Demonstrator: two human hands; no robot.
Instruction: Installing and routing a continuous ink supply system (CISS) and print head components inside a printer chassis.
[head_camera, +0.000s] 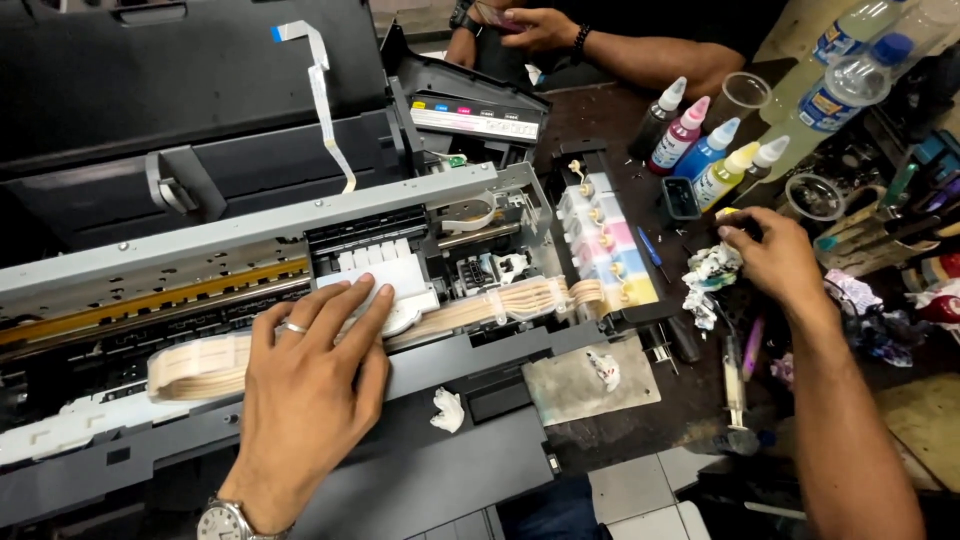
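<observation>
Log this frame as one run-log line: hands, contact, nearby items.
left hand: flat on printer carriage | right hand: grip on stained tissue | near: ink bottles, ink tank, syringe

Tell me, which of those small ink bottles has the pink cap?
The second ink bottle from the left in the row, filled with magenta ink. Its neighbours have white or pale-blue caps.

even, soft indoor light, weak shadows, slight blur and stretching at edges.

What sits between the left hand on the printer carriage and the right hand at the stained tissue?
Head view: between the left hand and right hand run the beige ink tube ribbon and the ink tank block, then a blue pen.
</observation>
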